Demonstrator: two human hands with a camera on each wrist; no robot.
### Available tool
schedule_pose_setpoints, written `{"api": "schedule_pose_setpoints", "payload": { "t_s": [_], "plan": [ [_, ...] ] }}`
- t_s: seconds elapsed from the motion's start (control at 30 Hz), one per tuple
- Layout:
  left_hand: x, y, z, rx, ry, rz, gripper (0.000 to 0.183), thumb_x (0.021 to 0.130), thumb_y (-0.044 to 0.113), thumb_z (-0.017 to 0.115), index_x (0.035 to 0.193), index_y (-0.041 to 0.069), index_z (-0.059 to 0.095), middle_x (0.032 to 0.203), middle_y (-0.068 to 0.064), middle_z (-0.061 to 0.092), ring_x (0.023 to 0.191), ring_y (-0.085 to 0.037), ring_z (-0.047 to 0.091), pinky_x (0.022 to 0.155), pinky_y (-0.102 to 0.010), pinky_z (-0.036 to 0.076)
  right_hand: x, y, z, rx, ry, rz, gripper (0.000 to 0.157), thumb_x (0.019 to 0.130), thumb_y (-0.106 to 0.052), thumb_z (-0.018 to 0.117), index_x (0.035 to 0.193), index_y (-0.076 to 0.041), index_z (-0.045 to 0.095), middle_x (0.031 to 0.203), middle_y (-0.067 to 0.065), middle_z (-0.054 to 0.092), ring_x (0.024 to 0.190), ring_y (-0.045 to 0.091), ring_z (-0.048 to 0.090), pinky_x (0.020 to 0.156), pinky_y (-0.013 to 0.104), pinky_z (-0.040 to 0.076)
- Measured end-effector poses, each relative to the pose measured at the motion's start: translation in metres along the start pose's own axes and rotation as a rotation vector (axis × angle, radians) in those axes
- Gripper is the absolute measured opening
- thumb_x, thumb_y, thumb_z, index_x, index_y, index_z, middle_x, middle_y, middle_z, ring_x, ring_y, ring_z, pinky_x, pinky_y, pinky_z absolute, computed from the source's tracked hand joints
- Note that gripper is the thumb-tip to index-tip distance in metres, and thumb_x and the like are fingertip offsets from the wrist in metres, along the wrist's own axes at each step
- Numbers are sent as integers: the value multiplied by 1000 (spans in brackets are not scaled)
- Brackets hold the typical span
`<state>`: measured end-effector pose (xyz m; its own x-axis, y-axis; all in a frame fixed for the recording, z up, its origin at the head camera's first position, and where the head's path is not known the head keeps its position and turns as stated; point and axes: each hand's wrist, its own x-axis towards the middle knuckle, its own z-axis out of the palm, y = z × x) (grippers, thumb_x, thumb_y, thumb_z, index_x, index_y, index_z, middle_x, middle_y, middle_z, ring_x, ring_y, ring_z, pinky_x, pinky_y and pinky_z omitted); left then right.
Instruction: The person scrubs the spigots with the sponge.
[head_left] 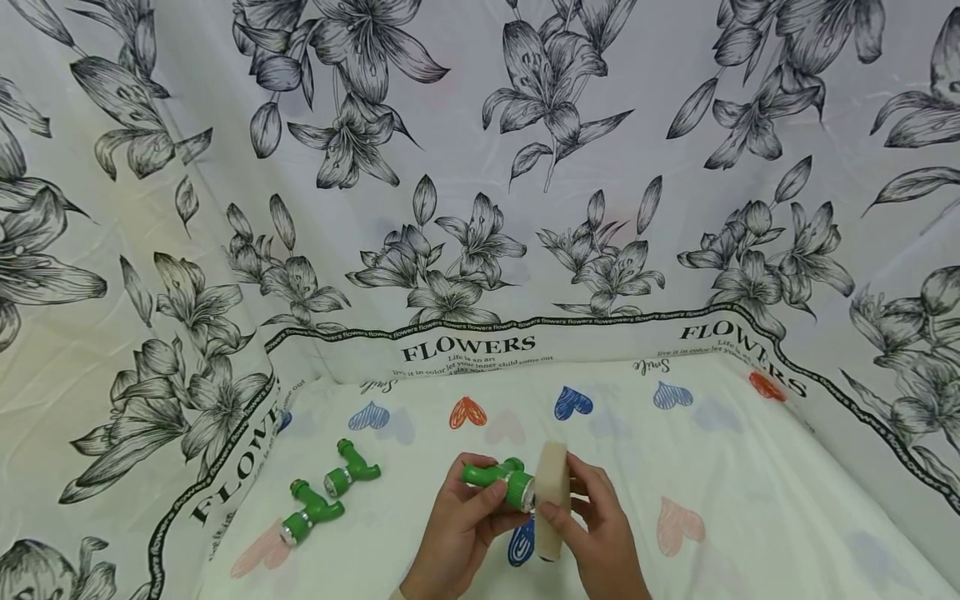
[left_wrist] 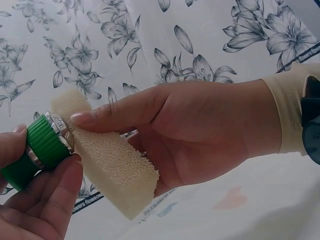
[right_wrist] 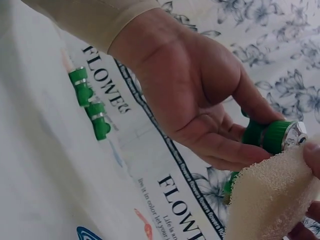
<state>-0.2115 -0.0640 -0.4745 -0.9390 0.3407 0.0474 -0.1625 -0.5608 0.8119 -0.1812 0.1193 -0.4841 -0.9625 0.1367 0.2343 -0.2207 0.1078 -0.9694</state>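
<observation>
A green plastic tap (head_left: 517, 492) with a silver-coloured end is pinched between the thumb and fingers of my left hand (head_left: 467, 521). My right hand (head_left: 606, 529) grips a cream sponge block (head_left: 552, 500), thumb on the near face and fingers behind. The tap's silver end (left_wrist: 59, 131) faces the sponge, touching it or very close; I cannot tell which. In the left wrist view the porous face of the sponge (left_wrist: 112, 160) shows plainly. From the right wrist, the left hand (right_wrist: 190, 90) is seen curled round the tap (right_wrist: 275, 136).
Two more green taps, one farther (head_left: 351, 472) and one nearer (head_left: 309, 512), lie to the left on a white cloth (head_left: 420, 467) printed with hearts. Flower-printed fabric (head_left: 480, 275) rises behind and at both sides.
</observation>
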Motion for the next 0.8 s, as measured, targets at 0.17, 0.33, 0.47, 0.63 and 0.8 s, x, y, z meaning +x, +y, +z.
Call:
{"api": "schedule_pose_setpoints", "payload": {
  "t_s": [0.17, 0.33, 0.47, 0.63, 0.8],
  "plan": [
    [0, -1, -1, 2, 8, -5, 42, 94, 12, 62, 125, 5, 35, 127, -30, 49, 97, -39, 64, 87, -53, 48, 0, 1, 0, 30, -16, 24, 58, 83, -35, 75, 135, -34, 49, 121, -4, 53, 106, 16, 53, 91, 30, 48],
    [1, -2, -1, 5, 27, -15, 42, 93, 12, 63, 125, 6, 36, 126, -30, 50, 96, -38, 65, 86, -52, 48, -2, 0, 0, 25, -24, 24, 57, 83, -33, 75, 135, -34, 50, 120, -4, 53, 107, 18, 54, 91, 30, 49],
    [1, -2, -1, 2, 46, -1, 43, 93, 11, 64, 125, 5, 37, 125, -29, 52, 97, -39, 64, 87, -53, 48, -6, 0, 2, 33, -38, 7, 57, 83, -30, 75, 134, -32, 51, 122, -3, 54, 108, 19, 54, 90, 31, 49],
    [3, -5, -2, 14, 95, 34, 46, 92, 9, 64, 127, 2, 36, 122, -28, 55, 96, -37, 65, 86, -50, 50, -11, 1, 7, -19, -35, -41, 59, 81, -30, 78, 134, -30, 51, 122, -4, 52, 107, 18, 53, 88, 32, 50],
    [6, -7, -1, 52, 200, 40, 51, 88, 14, 70, 127, 3, 39, 118, -23, 57, 88, -26, 65, 79, -38, 56, -16, 3, 11, -134, -75, -205, 63, 82, -28, 78, 138, -25, 47, 122, -4, 49, 107, 17, 51, 83, 32, 51]
  ]
}}
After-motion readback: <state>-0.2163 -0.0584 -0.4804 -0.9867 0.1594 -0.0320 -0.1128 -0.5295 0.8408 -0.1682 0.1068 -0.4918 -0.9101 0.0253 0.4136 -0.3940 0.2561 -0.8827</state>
